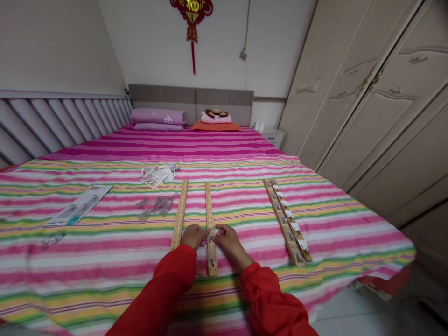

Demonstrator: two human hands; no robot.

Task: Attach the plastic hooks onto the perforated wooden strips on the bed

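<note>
As the perforated wooden strip (209, 205) lies lengthwise before the wearer on the striped cloth (115, 266), it seems placed for access from both sides.

Left hand (193, 236): at the strip's left edge; fingers bent, thumb and forefinger drawn together at the wood, perhaps to steady it. Grasp on any small part: cannot tell.

Right hand (227, 240): opposite; thumb and forefinger curved toward a small shiny piece (211, 237) on the strip. Whether they grip it: cannot tell.

Metal fitting (212, 262): on the strip's near end.

Second strip (180, 211): parallel, beside the left hand, presumably for easy reach.

Fitted strips (287, 221): two, side by side, well to the right, bearing metal pieces and white discs; apparently grouped apart.

Translucent pieces (160, 205), white packets (159, 175): loose, left.

Packaging card (82, 205): far left, blue patch; lettering illegible.

Wall ornament (192, 18): red; gold character, apparently 福, cut by the upper edge.
</note>
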